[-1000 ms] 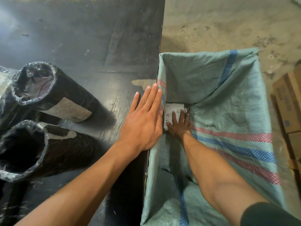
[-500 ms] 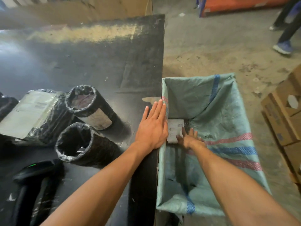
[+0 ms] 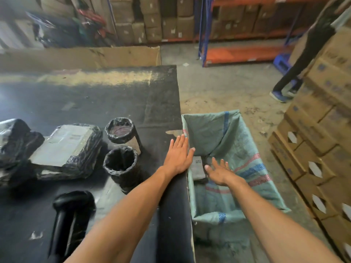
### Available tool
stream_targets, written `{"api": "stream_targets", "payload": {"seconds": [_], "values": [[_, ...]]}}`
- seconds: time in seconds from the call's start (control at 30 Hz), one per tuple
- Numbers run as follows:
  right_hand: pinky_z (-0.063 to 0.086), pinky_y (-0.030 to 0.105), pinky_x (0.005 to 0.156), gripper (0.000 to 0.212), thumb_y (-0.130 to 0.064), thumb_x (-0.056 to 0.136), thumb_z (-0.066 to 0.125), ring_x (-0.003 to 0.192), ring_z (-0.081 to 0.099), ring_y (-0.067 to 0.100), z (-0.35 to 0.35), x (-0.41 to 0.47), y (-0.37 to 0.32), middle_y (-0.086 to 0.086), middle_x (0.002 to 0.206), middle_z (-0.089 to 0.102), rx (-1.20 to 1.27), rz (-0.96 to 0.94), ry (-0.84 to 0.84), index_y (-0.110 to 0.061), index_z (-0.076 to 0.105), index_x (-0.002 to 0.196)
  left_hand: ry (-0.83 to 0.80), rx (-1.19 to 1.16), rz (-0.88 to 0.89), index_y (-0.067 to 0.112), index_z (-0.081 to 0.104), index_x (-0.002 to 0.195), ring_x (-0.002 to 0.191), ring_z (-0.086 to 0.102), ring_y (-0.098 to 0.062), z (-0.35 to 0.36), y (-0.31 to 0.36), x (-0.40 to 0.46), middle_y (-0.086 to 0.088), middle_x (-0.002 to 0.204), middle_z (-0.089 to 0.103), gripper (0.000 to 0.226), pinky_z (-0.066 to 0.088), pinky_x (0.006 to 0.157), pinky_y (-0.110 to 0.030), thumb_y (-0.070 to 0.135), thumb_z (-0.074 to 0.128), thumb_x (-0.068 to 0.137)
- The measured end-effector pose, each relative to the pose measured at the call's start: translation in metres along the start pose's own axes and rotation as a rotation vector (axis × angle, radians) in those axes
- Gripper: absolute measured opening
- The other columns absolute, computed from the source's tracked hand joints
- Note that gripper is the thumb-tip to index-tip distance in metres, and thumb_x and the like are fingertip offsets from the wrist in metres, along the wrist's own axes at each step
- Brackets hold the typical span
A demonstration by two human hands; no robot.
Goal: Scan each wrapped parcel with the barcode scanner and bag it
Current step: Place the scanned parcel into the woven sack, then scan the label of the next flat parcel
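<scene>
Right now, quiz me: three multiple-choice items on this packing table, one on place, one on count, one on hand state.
1. Where does the barcode scanner lie?
A in the sack
B on the table
C on the floor

2. How many upright cylindrical parcels stand on the table?
A two
B four
C none

3. The right hand is:
A gripping a parcel
B open, empty
C holding the scanner

Key: B, it rests on the black table; A, far cylinder and near cylinder; B, fingers spread over the green sack.

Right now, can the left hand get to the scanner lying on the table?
Probably yes. The left hand lies flat and holds nothing at the table edge, and the scanner lies nearer the person, with only bare tabletop beside that forearm.
</scene>
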State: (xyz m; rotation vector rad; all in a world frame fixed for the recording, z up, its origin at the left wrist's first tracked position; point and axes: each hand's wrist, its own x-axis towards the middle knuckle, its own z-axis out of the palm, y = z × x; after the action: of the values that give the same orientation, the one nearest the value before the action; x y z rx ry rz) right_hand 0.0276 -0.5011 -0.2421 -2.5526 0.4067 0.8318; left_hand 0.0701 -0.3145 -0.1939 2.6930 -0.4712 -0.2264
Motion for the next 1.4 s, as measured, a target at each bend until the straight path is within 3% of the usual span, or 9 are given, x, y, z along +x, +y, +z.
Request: {"api": "stream_targets", "payload": {"seconds": [0.1,0.2,0.37,0.5,0.63,0.77,1.03,1.2,1.4], "values": [[0.001,0.050,0.130,0.074,-0.058,0.110,0.025,0.161,-0.012,0.035,-0.010,-0.030,-0.003,0.016,0.175,-0.010,0.036,-0.008,0.071,-0.023,-0.003,0.169,-0.027,-0.109,0.035,0.002,0.033,0.155,0.152,0.023,-0.035,-0.010,0.000,-0.018,-0.019,0.162,0.031,0.059,0.013,0.125,-0.046,0.038,0.037,0.108],[0.006,0.049,0.129,0.075,-0.060,0.109,0.027,0.162,-0.003,0.034,-0.021,-0.061,-0.012,0.016,0.176,0.001,0.048,0.003,0.146,-0.021,0.005,0.169,0.001,-0.211,0.087,0.002,0.056,0.132,0.127,0.052,-0.038,-0.031,0.001,-0.042,-0.020,0.132,0.059,0.046,0.040,0.107,-0.043,0.037,0.049,0.103],[0.034,0.046,0.119,0.074,-0.062,0.106,0.035,0.151,0.038,0.035,-0.038,-0.118,-0.048,0.017,0.165,0.039,0.037,-0.033,0.361,-0.013,0.033,0.162,0.132,-0.258,0.227,0.000,0.064,0.115,0.109,0.062,-0.037,-0.101,0.001,-0.083,-0.020,0.114,0.068,0.039,0.048,0.090,-0.040,0.034,0.056,0.100],[0.041,0.044,0.108,0.072,-0.065,0.104,0.041,0.140,0.050,0.036,-0.048,-0.163,-0.097,0.019,0.154,0.050,0.035,-0.099,0.519,-0.013,0.044,0.154,0.299,-0.291,0.349,0.006,0.071,0.108,0.097,0.067,-0.026,-0.169,-0.022,-0.122,-0.009,0.105,0.072,0.029,0.053,0.086,-0.040,0.030,0.058,0.098],[0.043,0.041,0.104,0.067,-0.063,0.102,0.046,0.136,0.055,0.034,-0.052,-0.199,-0.157,0.016,0.147,0.058,0.069,-0.226,0.643,-0.013,0.052,0.146,0.400,-0.235,0.333,0.011,0.069,0.109,0.095,0.065,-0.020,-0.222,-0.081,-0.151,-0.004,0.105,0.070,0.028,0.053,0.086,-0.037,0.033,0.058,0.098],[0.045,0.039,0.099,0.063,-0.063,0.101,0.050,0.126,0.060,0.031,-0.045,-0.225,-0.229,0.012,0.135,0.064,0.075,-0.363,0.681,-0.016,0.052,0.144,0.401,-0.113,0.102,0.006,0.062,0.126,0.113,0.060,-0.027,-0.254,-0.161,-0.165,-0.011,0.123,0.064,0.041,0.049,0.098,-0.040,0.036,0.056,0.098],[0.049,0.040,0.092,0.061,-0.063,0.100,0.050,0.119,0.062,0.030,0.040,-0.247,-0.340,0.008,0.127,0.066,-0.035,-0.567,0.444,-0.021,0.046,0.144,0.228,-0.061,-0.352,0.000,0.038,0.148,0.134,0.041,-0.044,-0.250,-0.263,-0.188,-0.028,0.145,0.042,0.067,0.039,0.109,-0.049,0.042,0.056,0.098],[0.049,0.050,0.105,0.079,-0.075,0.094,0.045,0.131,0.056,0.041,0.114,-0.234,-0.359,0.018,0.143,0.056,-0.107,-0.417,0.305,-0.019,0.037,0.150,0.148,-0.174,-0.341,-0.004,0.024,0.153,0.141,0.035,-0.042,-0.235,-0.283,-0.188,-0.029,0.151,0.039,0.080,0.036,0.112,-0.045,0.048,0.054,0.100],[0.046,0.048,0.108,0.086,-0.080,0.088,0.050,0.134,0.054,0.043,0.156,-0.221,-0.358,0.021,0.149,0.049,-0.079,-0.273,0.244,-0.027,0.037,0.154,0.098,-0.338,-0.290,0.023,0.008,0.164,0.154,0.013,-0.038,-0.229,-0.301,-0.178,-0.012,0.165,0.030,0.094,0.024,0.121,-0.050,0.058,0.060,0.094]]}}
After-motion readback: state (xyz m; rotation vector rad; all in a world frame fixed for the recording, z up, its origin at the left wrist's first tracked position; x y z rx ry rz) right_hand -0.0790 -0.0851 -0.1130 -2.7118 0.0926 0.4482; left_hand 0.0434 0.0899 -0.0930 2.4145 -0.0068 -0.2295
